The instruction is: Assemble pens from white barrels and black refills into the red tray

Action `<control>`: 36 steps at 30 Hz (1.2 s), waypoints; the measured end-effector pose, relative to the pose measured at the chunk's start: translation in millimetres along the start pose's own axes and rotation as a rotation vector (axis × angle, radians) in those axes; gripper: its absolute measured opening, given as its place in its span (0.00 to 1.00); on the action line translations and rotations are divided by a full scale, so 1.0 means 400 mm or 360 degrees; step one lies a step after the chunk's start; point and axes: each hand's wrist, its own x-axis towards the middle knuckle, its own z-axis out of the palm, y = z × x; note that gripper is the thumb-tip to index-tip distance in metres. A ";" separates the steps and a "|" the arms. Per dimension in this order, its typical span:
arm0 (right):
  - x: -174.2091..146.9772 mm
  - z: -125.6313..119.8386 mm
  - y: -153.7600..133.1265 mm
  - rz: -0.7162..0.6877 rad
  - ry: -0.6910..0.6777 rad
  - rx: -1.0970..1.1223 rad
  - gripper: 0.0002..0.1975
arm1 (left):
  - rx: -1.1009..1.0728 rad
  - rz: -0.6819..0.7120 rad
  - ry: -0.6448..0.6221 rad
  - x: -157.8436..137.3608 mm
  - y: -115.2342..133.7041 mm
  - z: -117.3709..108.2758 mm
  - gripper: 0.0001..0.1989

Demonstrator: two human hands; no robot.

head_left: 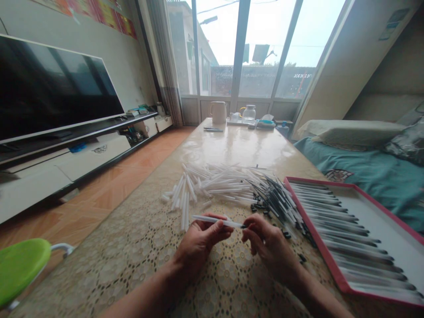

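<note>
My left hand (202, 238) grips a white pen (218, 221) by its barrel, between thumb and fingers, with the tip pointing left. At the pen's dark right end, the fingers of my right hand (265, 236) are pinched together. Beyond my hands lies a loose pile of white pen barrels (218, 183). To its right is a heap of dark-tipped refills (276, 194), with small black plugs (260, 206) scattered near it. A red-edged box (338, 276) on the right holds a row of assembled pens (351, 238).
All this lies on a long table (142, 229) with a patterned cover. A beige jug (218, 112), a glass pitcher (249, 114) and a tissue pack (266, 122) stand at its far end. A green stool (23, 267) is at left, a bed (371, 154) at right.
</note>
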 end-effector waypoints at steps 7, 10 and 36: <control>-0.001 0.011 -0.003 -0.0077 -0.0007 -0.0139 0.23 | 0.0025 -0.0024 -0.0060 0.001 0.001 -0.001 0.09; -0.002 0.007 -0.004 -0.0044 -0.0038 -0.0142 0.17 | 0.0023 -0.0009 -0.0061 0.001 -0.001 -0.002 0.08; -0.004 -0.006 -0.001 -0.0048 -0.0095 -0.0220 0.12 | 0.0057 -0.0004 -0.0037 -0.001 0.004 0.003 0.10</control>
